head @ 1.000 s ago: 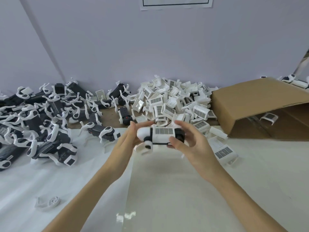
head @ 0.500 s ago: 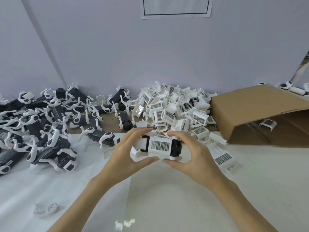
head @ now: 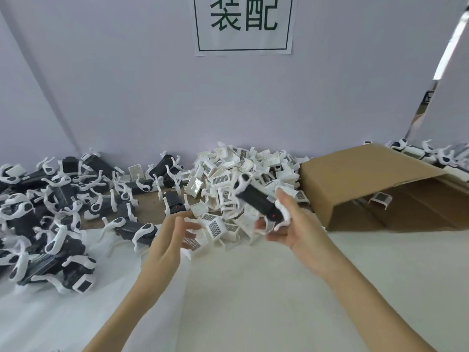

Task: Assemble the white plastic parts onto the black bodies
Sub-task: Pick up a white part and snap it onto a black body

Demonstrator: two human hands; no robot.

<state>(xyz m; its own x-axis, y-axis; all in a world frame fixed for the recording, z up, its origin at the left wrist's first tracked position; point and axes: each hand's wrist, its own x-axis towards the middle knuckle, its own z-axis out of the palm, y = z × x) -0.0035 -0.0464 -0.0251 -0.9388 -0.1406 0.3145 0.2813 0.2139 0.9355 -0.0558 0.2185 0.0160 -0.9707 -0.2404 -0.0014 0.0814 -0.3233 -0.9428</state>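
My right hand (head: 289, 222) grips a black body (head: 256, 199) fitted with white parts, lifted above the table and tilted up toward the far left. My left hand (head: 172, 237) is off it, fingers spread and blurred, holding nothing, just left of the pile of white plastic parts (head: 241, 179). A heap of black bodies with white legs (head: 50, 212) covers the table's left side.
An open cardboard box (head: 368, 184) lies on its side at the right with a white part inside. More assembled units (head: 426, 153) sit behind it. A white sheet (head: 253, 288) covers the near table. A paper sign (head: 243, 24) hangs on the wall.
My left hand let go of the body and drew back to the left. My right hand lifted the body up and to the right, turning its black side into view. The camera tilted up.
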